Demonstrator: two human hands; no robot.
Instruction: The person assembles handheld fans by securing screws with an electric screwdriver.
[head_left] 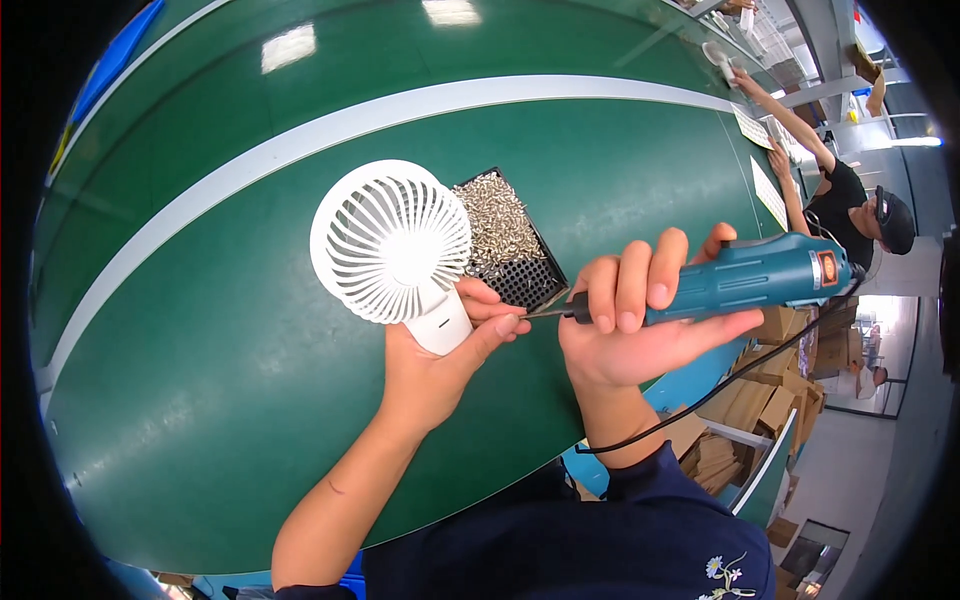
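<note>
A white handheld fan (392,240) with a round slatted grille is held over the green bench by my left hand (432,365), fingers closed round its short handle. My right hand (635,310) grips a teal electric screwdriver (748,276), lying almost level with its bit pointing left. The bit (545,313) reaches my left thumb and fingertips; whether a screw sits at its tip is too small to tell. Just behind the hands lies a black screw tray (522,283), heaped with small silvery screws (497,215) and showing bare holes at its near end.
The green bench (250,430) curves around me, with a pale strip (300,120) across its far side. A black cable (735,380) trails from the screwdriver past my right wrist. At right a co-worker (850,205) handles white parts beside white sheets (768,190); cardboard boxes (750,400) stack below.
</note>
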